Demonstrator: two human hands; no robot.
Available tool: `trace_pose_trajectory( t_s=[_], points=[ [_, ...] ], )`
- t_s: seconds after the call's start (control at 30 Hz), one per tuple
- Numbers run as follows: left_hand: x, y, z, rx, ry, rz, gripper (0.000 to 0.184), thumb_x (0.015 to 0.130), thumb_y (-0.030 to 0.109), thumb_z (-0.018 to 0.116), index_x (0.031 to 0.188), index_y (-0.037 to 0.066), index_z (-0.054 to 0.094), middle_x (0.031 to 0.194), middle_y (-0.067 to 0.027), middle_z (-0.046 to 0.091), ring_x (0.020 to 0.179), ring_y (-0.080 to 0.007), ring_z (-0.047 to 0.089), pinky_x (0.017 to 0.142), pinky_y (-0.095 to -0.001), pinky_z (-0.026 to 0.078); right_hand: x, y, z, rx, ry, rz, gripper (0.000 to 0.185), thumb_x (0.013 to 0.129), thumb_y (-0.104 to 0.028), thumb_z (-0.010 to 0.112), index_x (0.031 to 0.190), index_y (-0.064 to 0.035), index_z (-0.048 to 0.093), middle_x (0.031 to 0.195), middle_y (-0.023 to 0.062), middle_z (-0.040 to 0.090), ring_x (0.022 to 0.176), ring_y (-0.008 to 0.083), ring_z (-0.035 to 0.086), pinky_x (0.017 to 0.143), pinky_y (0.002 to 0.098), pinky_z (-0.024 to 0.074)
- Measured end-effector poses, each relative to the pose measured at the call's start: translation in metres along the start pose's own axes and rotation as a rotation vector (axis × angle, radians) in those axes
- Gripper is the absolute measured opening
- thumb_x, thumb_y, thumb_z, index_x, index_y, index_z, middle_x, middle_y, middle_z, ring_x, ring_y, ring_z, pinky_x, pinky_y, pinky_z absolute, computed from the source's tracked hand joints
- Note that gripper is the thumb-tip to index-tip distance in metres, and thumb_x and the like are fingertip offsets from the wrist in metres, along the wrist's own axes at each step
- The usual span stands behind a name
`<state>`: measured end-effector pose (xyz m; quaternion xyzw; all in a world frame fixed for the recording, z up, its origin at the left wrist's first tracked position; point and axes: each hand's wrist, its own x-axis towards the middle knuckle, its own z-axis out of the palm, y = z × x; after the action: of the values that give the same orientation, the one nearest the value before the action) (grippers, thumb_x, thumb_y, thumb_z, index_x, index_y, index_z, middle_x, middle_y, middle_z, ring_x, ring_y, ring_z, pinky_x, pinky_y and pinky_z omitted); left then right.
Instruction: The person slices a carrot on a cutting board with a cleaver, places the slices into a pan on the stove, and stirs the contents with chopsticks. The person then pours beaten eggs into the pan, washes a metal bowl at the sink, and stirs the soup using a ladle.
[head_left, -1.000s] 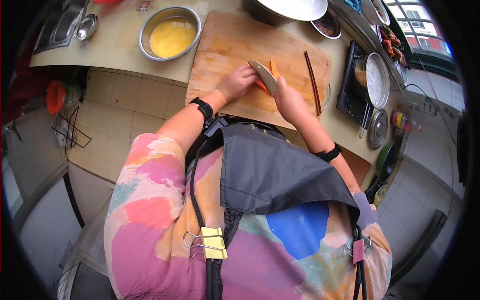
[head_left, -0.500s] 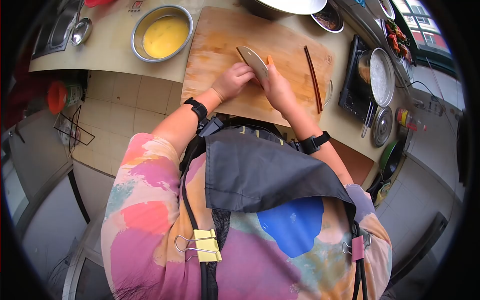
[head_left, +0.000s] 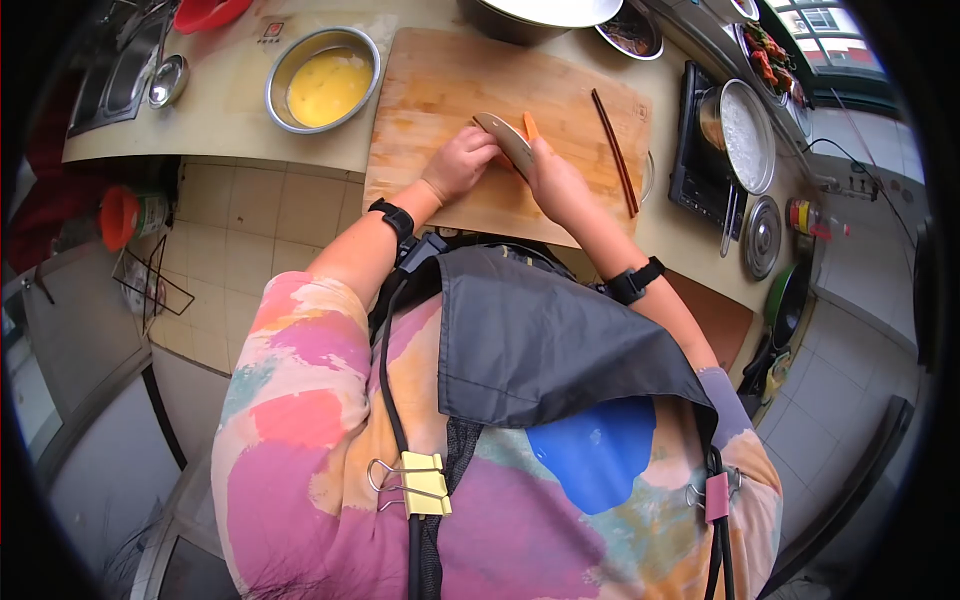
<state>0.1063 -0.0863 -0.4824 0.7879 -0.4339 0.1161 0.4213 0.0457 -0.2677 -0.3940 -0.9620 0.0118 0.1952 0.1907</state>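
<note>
My right hand (head_left: 560,186) is wrapped round a kitchen knife, whose broad blade (head_left: 503,140) slants over the wooden cutting board (head_left: 440,80). On the blade's left side, my left hand (head_left: 462,166) has its fingers curled and close together near the metal. What those fingers press on is hidden behind them. An orange piece (head_left: 531,126), perhaps carrot, sticks out just beyond my right hand. A little more orange shows between the hands, beside the blade. Dark chopsticks (head_left: 615,152) lie on the board to the right.
A metal bowl (head_left: 274,102) of yellow liquid, like beaten egg, stands left of the board. To the right, a pot (head_left: 748,140) of whitish liquid sits on a black cooktop (head_left: 690,185), with a lid (head_left: 763,243) nearby. A large pan (head_left: 500,22) and a small bowl (head_left: 640,42) stand behind.
The view has shifted slightly. The knife blade has tipped lower, and my right hand is still round it. My left hand stays curled beside the blade.
</note>
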Motion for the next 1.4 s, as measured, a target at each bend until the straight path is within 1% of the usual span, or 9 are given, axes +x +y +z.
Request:
trace_pose_trajectory(
  t_s=[0.07,0.3,0.37,0.6,0.7,0.77,0.9,0.97,1.4],
  points=[
    [0.001,0.0,-0.003,0.022,0.001,0.002,0.022,0.071,0.002,0.061,0.092,0.009,0.063,0.097,-0.0067,0.06,0.096,-0.0288,0.055,0.083,-0.0356,0.047,0.012,0.0,0.009,0.085,0.187,-0.129,0.027,0.085,-0.012,0.052,0.107,-0.0014,0.039,0.081,0.0269,0.06,0.078,0.0436,0.059,0.068,0.0505,0.0454],
    [-0.002,0.001,-0.005,0.087,0.037,-0.023,0.019,0.073,0.006,0.059,0.091,0.012,0.064,0.099,-0.0023,0.062,0.098,-0.0239,0.056,0.081,-0.0319,0.049,-0.011,0.009,0.006,0.091,0.091,-0.012,0.031,0.086,-0.013,0.052,0.111,-0.0026,0.038,0.086,0.0257,0.06,0.08,0.0455,0.057,0.07,0.0506,0.0436],
    [-0.006,0.002,-0.003,0.082,0.052,-0.046,0.019,0.073,0.006,0.059,0.091,0.012,0.064,0.099,-0.0021,0.062,0.098,-0.0233,0.057,0.081,-0.0314,0.05,-0.018,0.004,0.001,-0.002,0.103,-0.058,0.02,0.086,-0.01,0.048,0.103,-0.0045,0.04,0.085,0.0236,0.06,0.079,0.0423,0.058,0.067,0.0493,0.0456],
    [-0.009,0.001,-0.005,0.109,0.047,-0.036,0.018,0.073,0.005,0.06,0.09,0.009,0.063,0.096,-0.0056,0.061,0.095,-0.0256,0.057,0.081,-0.0333,0.049,-0.023,0.002,0.002,-0.256,0.108,-0.118,0.021,0.085,-0.008,0.043,0.107,-0.0064,0.043,0.086,0.0198,0.057,0.075,0.0382,0.06,0.065,0.0466,0.0477],
    [-0.008,0.001,-0.006,0.041,0.034,-0.04,0.019,0.072,0.003,0.061,0.091,0.007,0.063,0.094,-0.0077,0.061,0.094,-0.0277,0.057,0.082,-0.035,0.048,-0.01,0.015,0.01,-0.139,0.155,-0.142,0.026,0.086,-0.009,0.046,0.111,-0.0062,0.042,0.084,0.0222,0.059,0.075,0.0403,0.059,0.065,0.0484,0.0468],
    [-0.011,0.0,-0.007,0.019,0.033,-0.044,0.019,0.072,0.002,0.061,0.091,0.007,0.063,0.094,-0.0078,0.061,0.093,-0.0279,0.057,0.081,-0.0351,0.048,-0.001,0.025,0.018,0.163,0.217,-0.046,0.029,0.086,-0.01,0.05,0.113,-0.0063,0.041,0.083,0.0241,0.06,0.075,0.0424,0.058,0.065,0.05,0.0453],
    [-0.014,0.003,-0.011,0.054,0.017,-0.067,0.02,0.071,0.001,0.061,0.091,0.006,0.062,0.094,-0.0085,0.06,0.092,-0.028,0.057,0.081,-0.0354,0.048,-0.006,0.023,0.014,0.219,0.202,-0.058,0.032,0.086,-0.012,0.052,0.114,-0.0065,0.04,0.082,0.0251,0.061,0.077,0.0436,0.057,0.066,0.0507,0.0441],
    [-0.014,0.005,-0.01,0.027,0.018,-0.114,0.02,0.071,0.001,0.062,0.091,0.006,0.062,0.093,-0.0087,0.06,0.092,-0.028,0.057,0.081,-0.0356,0.048,-0.017,0.009,-0.005,0.03,0.122,-0.017,0.03,0.086,-0.013,0.051,0.113,-0.007,0.041,0.082,0.0234,0.061,0.078,0.0425,0.058,0.067,0.0497,0.0446],
    [-0.007,0.007,-0.01,0.112,0.007,-0.083,0.017,0.075,0.008,0.058,0.091,0.008,0.064,0.099,-0.0054,0.061,0.097,-0.025,0.056,0.083,-0.0325,0.048,-0.008,-0.001,-0.023,-0.146,0.112,-0.227,0.013,0.088,-0.012,0.049,0.099,-0.006,0.046,0.087,0.0186,0.06,0.08,0.0382,0.058,0.066,0.0464,0.0458]
  ],
)
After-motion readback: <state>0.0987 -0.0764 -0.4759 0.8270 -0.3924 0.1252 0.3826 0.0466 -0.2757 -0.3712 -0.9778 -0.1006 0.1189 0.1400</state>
